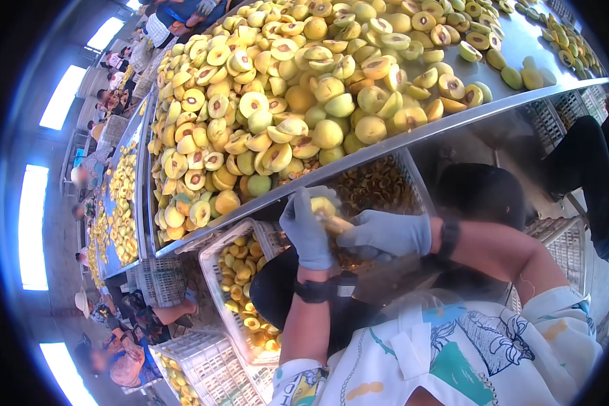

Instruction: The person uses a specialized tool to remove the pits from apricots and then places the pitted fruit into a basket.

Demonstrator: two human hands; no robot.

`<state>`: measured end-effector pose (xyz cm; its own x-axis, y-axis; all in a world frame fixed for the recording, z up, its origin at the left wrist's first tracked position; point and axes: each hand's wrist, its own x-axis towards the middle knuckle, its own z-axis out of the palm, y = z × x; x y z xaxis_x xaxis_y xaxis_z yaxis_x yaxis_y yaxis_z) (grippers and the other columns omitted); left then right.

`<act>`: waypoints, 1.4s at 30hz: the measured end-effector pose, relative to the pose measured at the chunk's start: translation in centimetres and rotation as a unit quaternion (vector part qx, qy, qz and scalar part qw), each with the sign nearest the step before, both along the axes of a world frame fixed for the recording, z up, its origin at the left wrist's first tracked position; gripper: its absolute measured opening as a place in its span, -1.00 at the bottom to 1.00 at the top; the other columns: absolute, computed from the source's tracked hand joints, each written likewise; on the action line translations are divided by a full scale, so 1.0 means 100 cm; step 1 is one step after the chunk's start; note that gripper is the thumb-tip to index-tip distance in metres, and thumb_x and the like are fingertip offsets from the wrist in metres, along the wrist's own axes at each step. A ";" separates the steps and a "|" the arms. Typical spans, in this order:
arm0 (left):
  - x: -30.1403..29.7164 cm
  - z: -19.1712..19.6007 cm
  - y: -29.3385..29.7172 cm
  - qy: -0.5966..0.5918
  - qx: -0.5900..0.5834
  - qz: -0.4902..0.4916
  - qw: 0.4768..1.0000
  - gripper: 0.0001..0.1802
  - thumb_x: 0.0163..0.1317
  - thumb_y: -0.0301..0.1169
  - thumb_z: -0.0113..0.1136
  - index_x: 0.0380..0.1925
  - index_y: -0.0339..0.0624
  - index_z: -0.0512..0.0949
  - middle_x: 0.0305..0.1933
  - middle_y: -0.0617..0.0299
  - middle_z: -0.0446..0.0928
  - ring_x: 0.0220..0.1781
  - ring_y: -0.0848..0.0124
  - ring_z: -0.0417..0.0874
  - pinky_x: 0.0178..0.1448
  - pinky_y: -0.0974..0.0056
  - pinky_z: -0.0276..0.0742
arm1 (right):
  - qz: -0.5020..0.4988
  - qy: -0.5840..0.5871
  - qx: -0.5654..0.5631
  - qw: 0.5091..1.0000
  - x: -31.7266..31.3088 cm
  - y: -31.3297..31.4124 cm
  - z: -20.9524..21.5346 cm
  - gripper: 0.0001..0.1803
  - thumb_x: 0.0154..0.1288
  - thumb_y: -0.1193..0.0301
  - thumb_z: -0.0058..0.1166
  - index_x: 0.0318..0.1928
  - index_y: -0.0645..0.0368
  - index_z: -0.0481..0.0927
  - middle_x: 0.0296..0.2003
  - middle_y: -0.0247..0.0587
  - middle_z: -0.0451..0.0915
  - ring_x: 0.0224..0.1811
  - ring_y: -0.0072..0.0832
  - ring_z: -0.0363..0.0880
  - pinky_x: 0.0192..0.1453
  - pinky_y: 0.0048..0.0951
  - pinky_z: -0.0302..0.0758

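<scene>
My left hand (306,227), in a grey-blue glove, is closed around a yellow peach half (323,206) just below the metal table edge. My right hand (386,233), gloved the same way, is closed close beside it, fingers pointing at the fruit. Between the hands shows a tan, narrow piece (338,225); blur hides whether it is a tool handle or fruit. Just beyond the hands, a heap of halved yellow peaches (250,122), many with brown pits or pit hollows showing, covers the metal table (413,137).
Under the table edge sits a crate of brown scraps (375,183). A white crate of peach halves (216,284) stands to my left, with another crate (210,365) nearer. Farther left are a second fruit-covered table (142,203) and several seated people. Dark-clothed legs (582,176) are at right.
</scene>
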<state>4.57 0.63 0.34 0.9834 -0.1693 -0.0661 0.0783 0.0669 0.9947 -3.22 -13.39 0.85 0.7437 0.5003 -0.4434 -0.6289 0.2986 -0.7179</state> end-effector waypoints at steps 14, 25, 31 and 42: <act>0.000 0.001 0.005 0.079 -0.053 -0.089 0.991 -0.53 0.47 -0.09 -0.16 -0.37 -0.27 0.50 -0.39 0.03 0.60 -0.46 0.31 0.64 -0.33 0.28 0.59 | 0.044 0.017 0.026 0.999 -0.001 -0.007 -0.004 -0.67 0.34 0.12 0.11 -0.36 0.13 0.57 -0.71 -0.58 0.31 -0.79 -0.74 0.19 -0.75 -0.62 0.10; 0.000 0.010 0.005 0.158 -0.153 -0.082 0.972 -0.58 0.47 -0.18 -0.17 -0.29 -0.29 0.55 -0.33 0.01 0.64 -0.36 0.28 0.69 -0.32 0.28 0.61 | 0.094 -0.001 0.102 0.990 -0.004 -0.023 -0.017 -0.69 0.39 0.14 0.06 -0.42 0.04 0.50 -0.68 -0.59 0.33 -0.78 -0.77 0.21 -0.75 -0.66 0.10; 0.003 0.037 0.080 -0.180 0.213 -0.001 0.960 -0.68 0.46 -0.26 -0.10 -0.20 -0.27 0.55 -0.29 0.07 0.62 -0.31 0.33 0.68 -0.21 0.29 0.65 | 0.250 -0.276 -0.540 0.755 -0.017 -0.034 -0.024 -0.68 0.21 0.19 0.09 -0.34 0.22 0.68 -0.51 -0.14 0.65 -0.49 -0.21 0.66 -0.39 -0.21 0.56; 0.023 0.071 0.154 -0.300 0.519 0.050 0.799 -0.67 0.32 -0.23 0.17 -0.23 -0.34 0.64 -0.32 -0.14 0.64 -0.25 -0.04 0.66 -0.10 0.04 0.52 | 0.175 -0.330 -0.568 0.733 -0.014 -0.025 -0.016 -0.71 0.19 0.21 0.09 -0.26 0.16 0.67 -0.40 -0.02 0.68 -0.30 -0.06 0.69 -0.14 -0.15 0.60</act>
<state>6.87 16.05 7.43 0.8962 -0.2474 0.3682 -0.3865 -0.8428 0.3746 -4.63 -15.93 -0.75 0.8977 0.2992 -0.3235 0.0727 -0.8246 -0.5610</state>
